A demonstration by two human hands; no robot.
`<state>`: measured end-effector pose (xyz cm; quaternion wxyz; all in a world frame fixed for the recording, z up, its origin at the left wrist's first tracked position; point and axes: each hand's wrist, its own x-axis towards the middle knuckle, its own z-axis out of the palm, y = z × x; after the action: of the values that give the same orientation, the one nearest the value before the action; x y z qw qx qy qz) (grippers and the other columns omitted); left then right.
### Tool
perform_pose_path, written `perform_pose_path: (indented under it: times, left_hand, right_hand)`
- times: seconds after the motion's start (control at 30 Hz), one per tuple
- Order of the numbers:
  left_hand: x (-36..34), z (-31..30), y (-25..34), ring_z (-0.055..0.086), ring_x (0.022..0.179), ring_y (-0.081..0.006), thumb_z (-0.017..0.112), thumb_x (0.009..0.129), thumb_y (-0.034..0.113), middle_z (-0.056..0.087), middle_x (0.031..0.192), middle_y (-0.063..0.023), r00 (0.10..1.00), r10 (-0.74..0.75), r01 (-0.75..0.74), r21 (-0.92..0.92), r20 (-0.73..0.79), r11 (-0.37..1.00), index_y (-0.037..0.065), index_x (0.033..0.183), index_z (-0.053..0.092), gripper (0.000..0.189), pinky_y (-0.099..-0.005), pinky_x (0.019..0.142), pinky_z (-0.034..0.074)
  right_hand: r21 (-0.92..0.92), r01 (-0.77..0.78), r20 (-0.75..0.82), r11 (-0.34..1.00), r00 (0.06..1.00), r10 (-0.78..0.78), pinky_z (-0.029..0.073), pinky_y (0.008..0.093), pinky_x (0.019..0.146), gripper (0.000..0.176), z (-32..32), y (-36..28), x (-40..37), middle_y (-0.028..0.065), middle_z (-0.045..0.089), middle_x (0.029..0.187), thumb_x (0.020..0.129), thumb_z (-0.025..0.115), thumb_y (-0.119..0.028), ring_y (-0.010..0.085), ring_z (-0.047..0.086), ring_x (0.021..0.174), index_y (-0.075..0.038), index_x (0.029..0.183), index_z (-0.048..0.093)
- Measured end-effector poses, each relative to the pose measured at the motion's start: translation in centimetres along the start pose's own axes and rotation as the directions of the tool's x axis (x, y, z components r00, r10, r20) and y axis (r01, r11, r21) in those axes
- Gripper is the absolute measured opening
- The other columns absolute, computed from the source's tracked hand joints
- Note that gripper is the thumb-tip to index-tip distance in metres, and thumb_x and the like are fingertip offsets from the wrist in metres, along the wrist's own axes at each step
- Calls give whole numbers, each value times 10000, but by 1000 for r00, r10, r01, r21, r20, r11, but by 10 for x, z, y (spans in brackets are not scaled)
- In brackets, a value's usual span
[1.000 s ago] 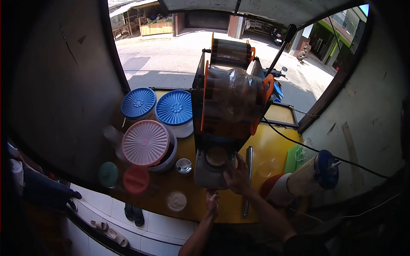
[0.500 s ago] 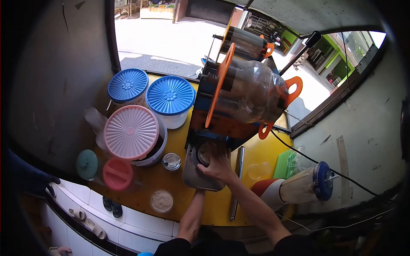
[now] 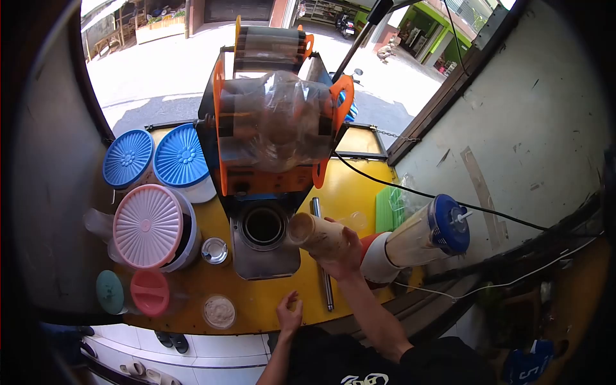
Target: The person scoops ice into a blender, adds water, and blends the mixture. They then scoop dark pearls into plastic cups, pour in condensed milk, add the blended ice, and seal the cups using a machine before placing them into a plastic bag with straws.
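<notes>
A plastic cup of beige drink [image 3: 323, 236] lies tilted on its side in my right hand [image 3: 345, 258], with my fingers wrapped around its body. It is just right of the cup sealing machine [image 3: 269, 179], clear of the metal tray [image 3: 266, 264] with its dark round cup hole [image 3: 264, 227]. My left hand [image 3: 289, 313] hovers near the table's front edge, below the tray, fingers loosely bent and apart with nothing in them. A metal tube [image 3: 326, 289] on the table runs partly behind my right hand.
Blue-lidded tubs [image 3: 183, 154], a pink-lidded tub [image 3: 147, 226], a small tin [image 3: 214, 250] and a cup of pale powder [image 3: 219, 312] stand on the left. Right are a blender [image 3: 417, 237] and a green pack [image 3: 387, 208]. A black cable [image 3: 410, 187] crosses behind them.
My right hand has left the tray and moved right, now holding the cup. My left hand has come out from under the tray toward the table's edge. The view has shifted.
</notes>
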<state>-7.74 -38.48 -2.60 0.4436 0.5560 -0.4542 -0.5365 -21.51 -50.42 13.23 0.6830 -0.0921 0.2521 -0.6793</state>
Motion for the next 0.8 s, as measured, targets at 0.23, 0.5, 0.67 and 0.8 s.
perform_pose_path:
  times: [0.23, 0.5, 0.67, 0.8]
  left_hand:
    - [-30, -34, 56, 560, 835, -127, 572, 786, 84, 607, 956, -75, 923, -111, 140, -53, 370, 989, 16, 1041, 559, 264, -267, 717, 454]
    - [-30, -90, 98, 553, 839, -119, 559, 801, 108, 609, 978, -47, 931, 47, -46, -11, 362, 999, 48, 1082, 545, 288, -253, 707, 412]
    - [-24, -125, 122, 550, 854, -114, 545, 805, 86, 606, 978, -59, 957, 167, -161, -45, 237, 986, 29, 1076, 543, 277, -242, 729, 414]
    - [-31, -146, 116, 548, 880, -111, 515, 815, 54, 602, 977, -72, 970, 215, -200, -131, 115, 971, 11, 1071, 540, 260, -233, 745, 421]
  right_hand:
    - [52, 3, 26, 999, 1000, -4, 456, 385, 769, 408, -21, -14, -33, 143, 509, 1001, 742, 512, -259, 287, 522, 929, -77, 1102, 448]
    - [-974, 224, 221, -17, 939, -263, 420, 364, 777, 517, -45, -4, -67, 131, 486, 960, 624, 620, -145, 279, 491, 913, -68, 1093, 418]
    - [-817, 234, 356, -527, 924, -141, 396, 427, 819, 678, -48, 42, -58, 161, 457, 1000, 561, 652, -210, 348, 451, 935, -113, 1174, 381]
    - [-747, 250, 387, -616, 917, -98, 393, 432, 818, 794, -60, 49, -51, 137, 447, 1045, 562, 674, -265, 332, 442, 966, -135, 1259, 317]
